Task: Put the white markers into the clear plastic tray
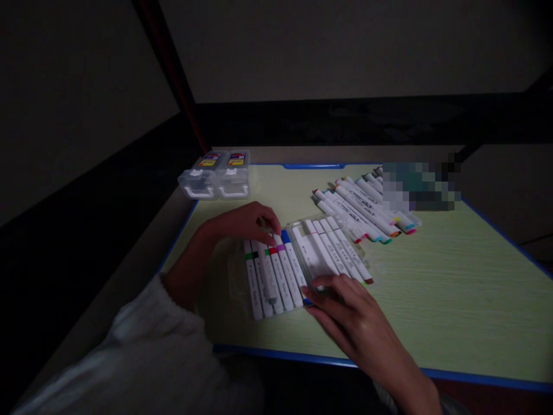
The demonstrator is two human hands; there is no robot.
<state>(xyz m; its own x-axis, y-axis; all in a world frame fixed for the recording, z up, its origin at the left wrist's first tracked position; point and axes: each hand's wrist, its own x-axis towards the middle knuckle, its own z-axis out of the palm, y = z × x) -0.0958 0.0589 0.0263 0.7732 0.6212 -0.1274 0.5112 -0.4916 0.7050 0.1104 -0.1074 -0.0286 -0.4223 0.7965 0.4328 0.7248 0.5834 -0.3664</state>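
An open clear plastic case lies flat on the table with several white markers in both halves. In the left half, the markers show green, black, red, purple and blue bands near their far ends. My left hand bends over that far end, thumb and forefinger closed about a marker with a purple band. At the near end, my right hand has its fingertips on a blue-ended marker by the case's middle. More white markers fill the right half.
Several loose white markers with coloured ends lie in a pile beyond the case. Two shut clear cases with white handles stand at the far left corner. The pale table has a blue edge; a blurred patch covers its far right.
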